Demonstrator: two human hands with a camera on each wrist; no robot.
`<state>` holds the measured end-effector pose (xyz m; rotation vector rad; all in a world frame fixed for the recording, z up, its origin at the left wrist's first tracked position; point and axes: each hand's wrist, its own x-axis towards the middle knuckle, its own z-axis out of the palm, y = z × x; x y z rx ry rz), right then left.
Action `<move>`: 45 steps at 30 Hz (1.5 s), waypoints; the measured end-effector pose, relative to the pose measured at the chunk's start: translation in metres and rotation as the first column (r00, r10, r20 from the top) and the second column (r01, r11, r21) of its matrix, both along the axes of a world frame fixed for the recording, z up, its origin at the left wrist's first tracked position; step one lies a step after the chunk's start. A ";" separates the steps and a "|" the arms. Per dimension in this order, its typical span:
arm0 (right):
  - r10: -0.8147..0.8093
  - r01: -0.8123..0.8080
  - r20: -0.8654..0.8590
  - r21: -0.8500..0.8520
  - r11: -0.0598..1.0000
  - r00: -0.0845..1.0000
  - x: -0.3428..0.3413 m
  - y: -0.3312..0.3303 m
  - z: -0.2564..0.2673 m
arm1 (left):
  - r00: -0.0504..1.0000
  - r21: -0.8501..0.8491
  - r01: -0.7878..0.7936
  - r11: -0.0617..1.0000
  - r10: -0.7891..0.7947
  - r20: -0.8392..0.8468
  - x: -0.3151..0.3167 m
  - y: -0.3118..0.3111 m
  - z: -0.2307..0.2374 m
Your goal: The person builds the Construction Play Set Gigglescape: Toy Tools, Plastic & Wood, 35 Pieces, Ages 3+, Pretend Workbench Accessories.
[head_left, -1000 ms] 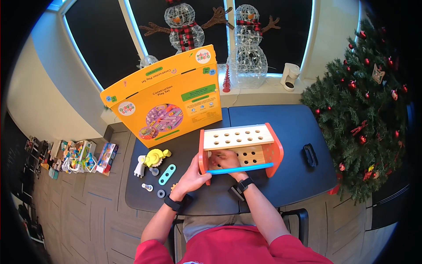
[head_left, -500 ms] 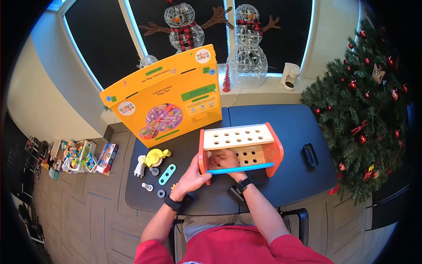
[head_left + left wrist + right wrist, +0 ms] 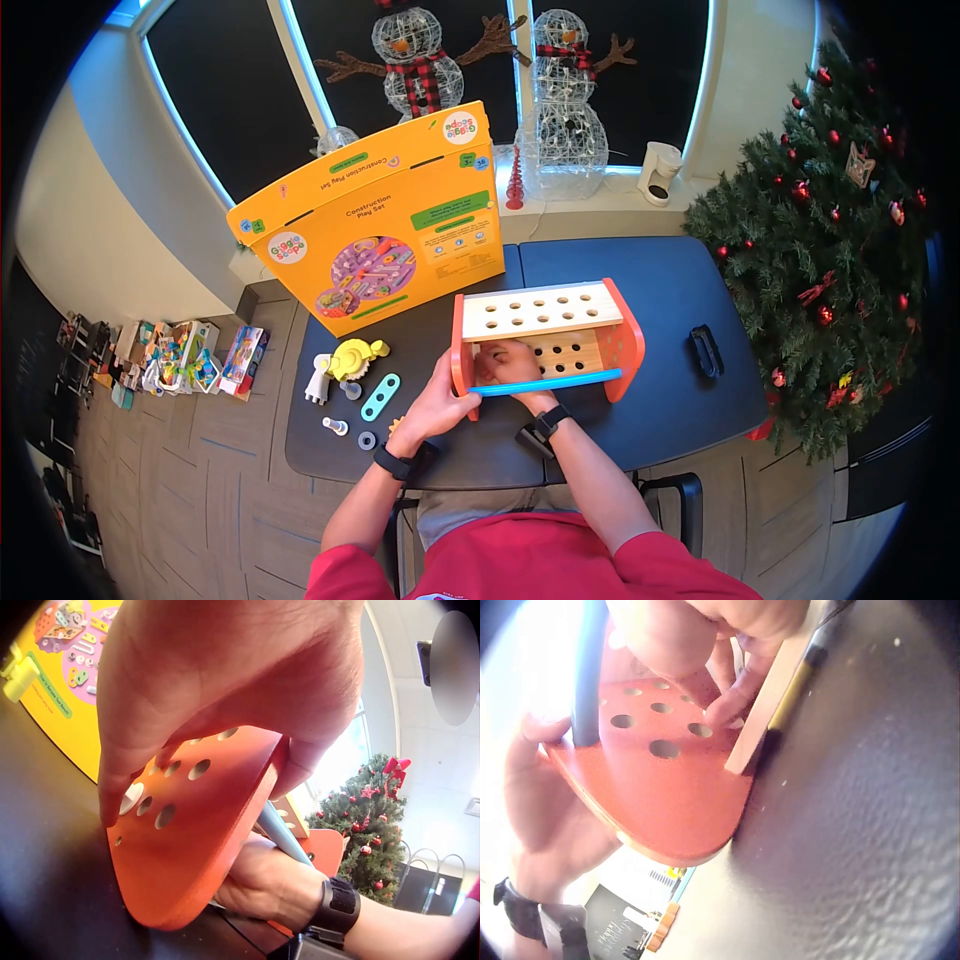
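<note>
1. Head view. Stands a wooden bench (image 3: 505,298) upright on the dark table (image 3: 650,420), long axis running left to right across the person's front. Grips its left red end (image 3: 461,345) from outside with the left hand (image 3: 435,402), narrow around the edge, thumb by the blue bar (image 3: 560,383). Reaches beneath that bar with the right hand (image 3: 507,362), forearm slanting forward and leftward, to lie just inside the same end. So brackets one panel between two hands, left outside, right inside. To the left, beyond the left hand, a teal strip (image 3: 385,390) and yellow parts (image 3: 350,358); behind, a box (image 3: 320,250).

2. Left wrist view. Drapes the left hand over the red end, fingers bent down its outer face, thumb around the edge, palm facing the panel. Close by the fingertips, a white disc (image 3: 132,798) against the outer face, beside the holes. On the panel's far side, the right hand, palm partly visible.

3. Right wrist view. Bends the right fingers close together at the inner face, among the holes, near the wooden slat (image 3: 774,694). Cannot tell whether anything is pinched there. Opposite, left thumb at the edge beside the bar.
</note>
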<state>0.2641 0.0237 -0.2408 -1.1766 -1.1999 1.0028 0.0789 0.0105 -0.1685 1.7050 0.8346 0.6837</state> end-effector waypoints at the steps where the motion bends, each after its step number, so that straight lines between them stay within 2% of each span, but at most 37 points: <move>1: -0.030 0.029 0.011 0.012 0.999 1.000 -0.001 0.000 0.001 | 1.000 0.000 0.000 1.000 0.000 0.000 0.000 0.001 -0.003; 3: -0.040 0.040 0.020 -0.003 0.999 0.999 -0.002 -0.001 0.003 | 1.000 0.079 0.004 0.997 -0.003 -0.012 -0.002 0.005 -0.011; 4: -0.050 0.051 0.027 -0.018 0.999 0.998 -0.002 -0.001 0.002 | 1.000 0.080 0.003 0.997 -0.002 -0.012 -0.001 0.002 -0.005; 6: -0.052 0.053 0.021 -0.016 0.998 0.998 -0.002 0.000 0.001 | 1.000 -0.046 -0.008 0.999 0.008 -0.001 0.001 -0.003 0.008; 9: -0.059 0.059 0.023 -0.011 0.998 0.998 -0.003 0.004 -0.006 | 1.000 0.038 -0.006 0.999 0.006 0.000 0.000 0.000 -0.001; 12: -0.058 0.059 0.035 -0.035 0.998 0.998 -0.003 0.003 -0.004 | 1.000 -0.023 -0.012 1.000 0.012 0.023 0.002 -0.005 0.009; 16: -0.078 0.081 0.053 -0.048 0.996 0.996 -0.004 0.001 0.004 | 0.999 0.034 -0.023 0.999 0.024 -0.032 0.000 -0.001 0.001; 18: -0.074 0.077 0.055 -0.052 0.996 0.996 -0.004 0.000 0.005 | 0.999 -0.111 0.013 0.994 -0.009 0.035 0.002 -0.004 0.012; 19: -0.068 0.071 0.057 -0.058 0.996 0.996 -0.004 0.000 0.006 | 0.999 -0.110 0.013 0.994 -0.010 0.035 0.001 -0.003 0.014; 22: -0.086 0.085 -0.011 -0.088 0.992 0.996 -0.006 -0.002 0.009 | 0.996 -0.134 0.076 0.988 -0.081 -0.033 -0.012 0.003 0.021; 25: -0.066 0.067 0.022 -0.059 0.996 0.998 -0.004 0.000 0.005 | 0.942 -0.211 0.335 0.918 -0.324 0.086 -0.034 0.021 0.036; 26: -0.066 0.067 0.021 -0.059 0.996 0.998 -0.005 0.000 0.004 | 0.942 -0.211 0.335 0.918 -0.324 0.085 -0.040 0.028 0.038; 28: -0.063 0.063 -0.011 -0.050 0.997 0.998 -0.005 0.000 0.003 | 0.935 -0.319 0.343 0.884 -0.353 0.027 -0.047 0.042 0.035; 29: -0.062 0.062 -0.012 -0.050 0.997 0.998 -0.005 0.000 0.004 | 0.945 -0.237 0.319 0.918 -0.327 0.002 -0.050 0.041 0.029; 30: -0.064 0.064 0.001 -0.048 0.997 0.998 -0.005 -0.001 0.005 | 0.945 -0.237 0.318 0.918 -0.327 0.001 -0.048 0.047 0.024; 32: -0.064 0.065 0.015 -0.048 0.997 0.998 -0.005 -0.001 0.003 | 0.946 -0.126 0.025 0.992 -0.064 -0.318 -0.033 0.058 0.016; 33: -0.057 0.057 -0.014 -0.054 0.997 0.998 -0.005 0.001 0.000 | 0.957 0.026 0.000 1.000 0.008 -0.289 -0.028 0.059 0.003; 37: -0.071 0.070 -0.020 -0.039 0.997 0.997 -0.006 0.004 -0.005 | 0.972 -0.031 -0.033 0.999 0.025 -0.233 -0.013 0.071 -0.022; 39: -0.084 0.084 -0.013 -0.024 0.996 0.996 -0.007 0.002 -0.002 | 0.973 0.092 -0.073 0.993 0.091 -0.212 -0.009 0.075 -0.033; 43: -0.119 0.118 0.063 0.025 0.993 0.991 -0.006 0.004 -0.006 | 0.980 0.061 -0.122 0.991 0.130 -0.154 -0.005 0.076 -0.041; 45: -0.120 0.118 0.083 0.034 0.992 0.989 -0.006 0.005 -0.007 | 0.985 -0.051 -0.158 0.986 0.154 -0.074 -0.004 0.076 -0.041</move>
